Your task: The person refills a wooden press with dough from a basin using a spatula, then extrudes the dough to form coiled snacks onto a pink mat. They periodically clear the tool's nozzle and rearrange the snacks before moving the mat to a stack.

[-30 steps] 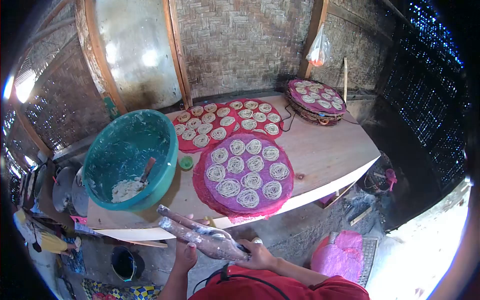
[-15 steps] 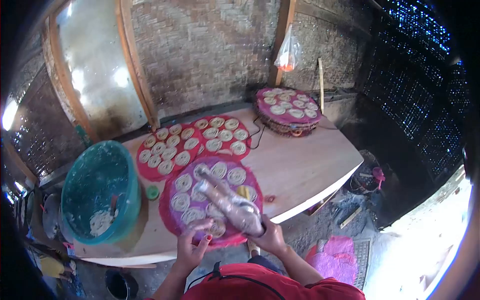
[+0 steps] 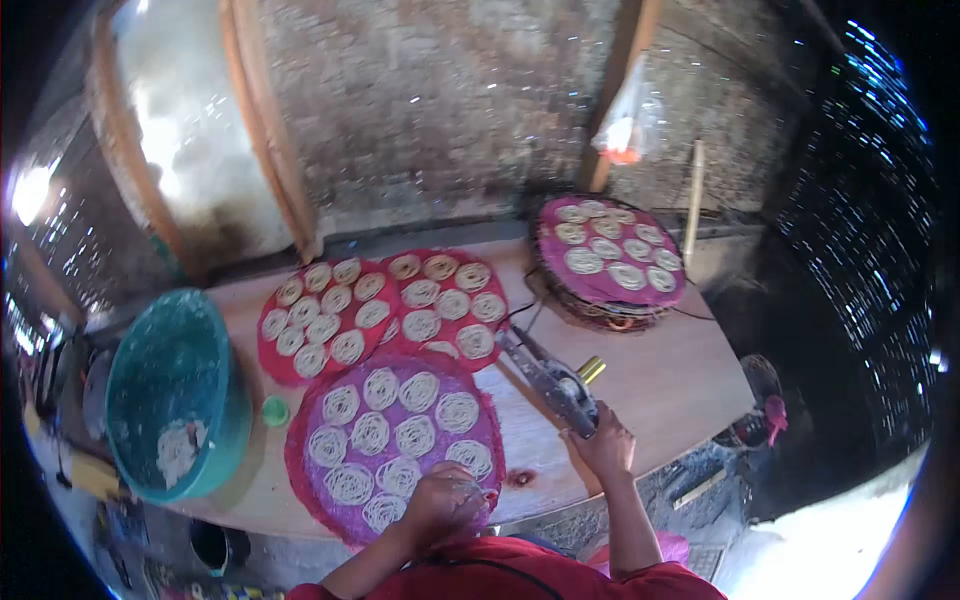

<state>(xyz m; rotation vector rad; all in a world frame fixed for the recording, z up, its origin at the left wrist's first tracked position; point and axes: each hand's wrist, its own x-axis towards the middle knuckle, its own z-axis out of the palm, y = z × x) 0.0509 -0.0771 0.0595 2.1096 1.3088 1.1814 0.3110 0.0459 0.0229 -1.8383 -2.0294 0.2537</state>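
Observation:
My right hand (image 3: pixel 608 445) is wrapped round the end of a grey metal hand tool with a brass-coloured cylinder (image 3: pixel 592 370) on its side. The tool (image 3: pixel 550 380) slants over the bare wood, right of a round purple mat with a red edge (image 3: pixel 308 440). Rings of pale dough strands (image 3: pixel 415 436) cover this mat. Over its front right part, my left hand (image 3: pixel 445 503) is closed, fingers curled; what they hold, if anything, is hidden.
Two red mats with more dough rings (image 3: pixel 322 328) lie behind. A stack of round trays (image 3: pixel 610 315) stands at the back right. On the left are a green basin (image 3: pixel 235 400) with white dough and a small green cup (image 3: pixel 275 410). A plastic bag (image 3: pixel 628 115) hangs from a post.
The tool has moved right, from above the purple mat to over the bare wood, in my right hand. My left hand has moved right and its fingers have closed. The view has shifted.

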